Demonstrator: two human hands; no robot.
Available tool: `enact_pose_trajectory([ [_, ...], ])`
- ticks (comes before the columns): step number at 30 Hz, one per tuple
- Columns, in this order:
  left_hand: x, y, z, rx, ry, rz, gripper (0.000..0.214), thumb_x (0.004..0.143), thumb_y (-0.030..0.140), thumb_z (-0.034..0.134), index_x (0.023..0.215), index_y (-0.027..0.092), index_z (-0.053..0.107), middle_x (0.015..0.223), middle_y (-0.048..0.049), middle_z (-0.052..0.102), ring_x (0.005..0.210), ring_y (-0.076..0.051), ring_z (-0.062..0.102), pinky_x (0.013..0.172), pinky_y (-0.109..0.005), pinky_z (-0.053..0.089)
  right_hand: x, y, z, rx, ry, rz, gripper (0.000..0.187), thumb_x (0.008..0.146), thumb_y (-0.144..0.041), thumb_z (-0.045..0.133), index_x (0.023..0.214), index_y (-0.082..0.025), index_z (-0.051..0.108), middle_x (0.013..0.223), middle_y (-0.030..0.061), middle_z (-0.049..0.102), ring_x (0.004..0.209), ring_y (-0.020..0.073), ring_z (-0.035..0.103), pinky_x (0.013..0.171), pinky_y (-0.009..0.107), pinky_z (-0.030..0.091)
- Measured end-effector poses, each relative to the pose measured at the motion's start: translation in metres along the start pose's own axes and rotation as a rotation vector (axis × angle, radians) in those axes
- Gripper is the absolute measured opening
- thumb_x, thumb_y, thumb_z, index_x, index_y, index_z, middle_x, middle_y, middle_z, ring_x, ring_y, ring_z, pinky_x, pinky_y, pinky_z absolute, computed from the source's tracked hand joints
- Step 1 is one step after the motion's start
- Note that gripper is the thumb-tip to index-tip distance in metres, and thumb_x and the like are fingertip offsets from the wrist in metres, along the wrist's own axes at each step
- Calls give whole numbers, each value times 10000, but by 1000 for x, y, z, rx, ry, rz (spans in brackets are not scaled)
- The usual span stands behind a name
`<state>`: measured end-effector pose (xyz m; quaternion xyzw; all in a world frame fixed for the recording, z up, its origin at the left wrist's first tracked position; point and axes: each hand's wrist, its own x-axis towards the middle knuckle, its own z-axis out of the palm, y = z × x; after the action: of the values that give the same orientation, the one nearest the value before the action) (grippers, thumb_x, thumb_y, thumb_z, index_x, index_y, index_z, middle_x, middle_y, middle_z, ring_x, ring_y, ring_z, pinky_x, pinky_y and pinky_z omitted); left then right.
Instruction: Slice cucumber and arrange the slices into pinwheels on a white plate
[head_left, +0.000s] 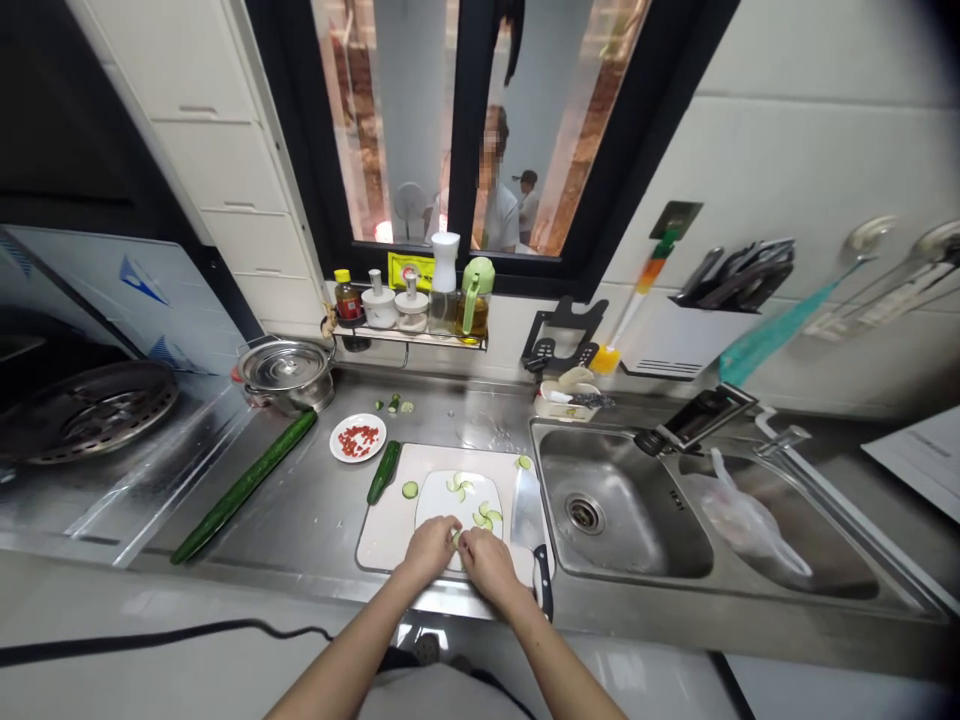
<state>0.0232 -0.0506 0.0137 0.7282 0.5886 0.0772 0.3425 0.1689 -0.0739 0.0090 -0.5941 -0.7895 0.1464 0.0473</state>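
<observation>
Both hands meet over the near edge of a white square plate (pixel 431 490), which rests on a pale cutting board (pixel 379 535). My left hand (pixel 431 550) and my right hand (pixel 486 568) have their fingers closed on small cucumber slices (pixel 455 539), partly hidden by the fingertips. Two fans of cucumber slices, a far one (pixel 460 487) and a right one (pixel 487 517), lie on the plate. To its right is a knife (pixel 527 510) with a black handle. A cucumber chunk (pixel 384 473) lies across the board's left edge, near a cut round (pixel 409 489).
A long cucumber (pixel 247 485) lies on the steel counter at left, by a lidded pot (pixel 289 372). A small plate (pixel 360 455) holds chopped red bits. At right is a double sink (pixel 630 575) with a faucet (pixel 697 420). Seasoning containers line a shelf (pixel 409 333) below the window.
</observation>
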Motion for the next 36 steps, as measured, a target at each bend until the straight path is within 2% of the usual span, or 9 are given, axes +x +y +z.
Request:
enact_pose_trajectory([
  [7,-6,0,3,15,5,-4,320,825,163,502,1113,229,625,1090,-51,615,1059,-190,555,903,-272,387,-10,-5,5,-31,133,-37,200,893,-138,429,886,-195,620,835,50,632,819,192,555,736,300,327],
  [15,-7,0,7,39,11,-5,323,850,179,489,1143,230,614,1136,-52,600,1108,-200,537,933,-274,372,-19,1,19,-53,252,-117,178,894,-169,439,864,-199,613,843,53,583,813,198,484,739,321,289],
  [30,-9,0,8,52,11,-17,355,868,179,454,1187,230,600,1173,-65,578,1131,-199,514,969,-283,354,-27,0,19,-128,289,-153,182,900,-218,471,929,-197,650,849,62,549,826,205,432,754,333,281],
  [36,-8,-1,5,58,9,-15,335,864,194,478,1172,223,608,1140,-71,585,1115,-204,522,947,-285,370,-24,-1,21,-116,275,-158,202,900,-215,463,878,-186,662,833,70,536,800,199,415,746,331,270],
])
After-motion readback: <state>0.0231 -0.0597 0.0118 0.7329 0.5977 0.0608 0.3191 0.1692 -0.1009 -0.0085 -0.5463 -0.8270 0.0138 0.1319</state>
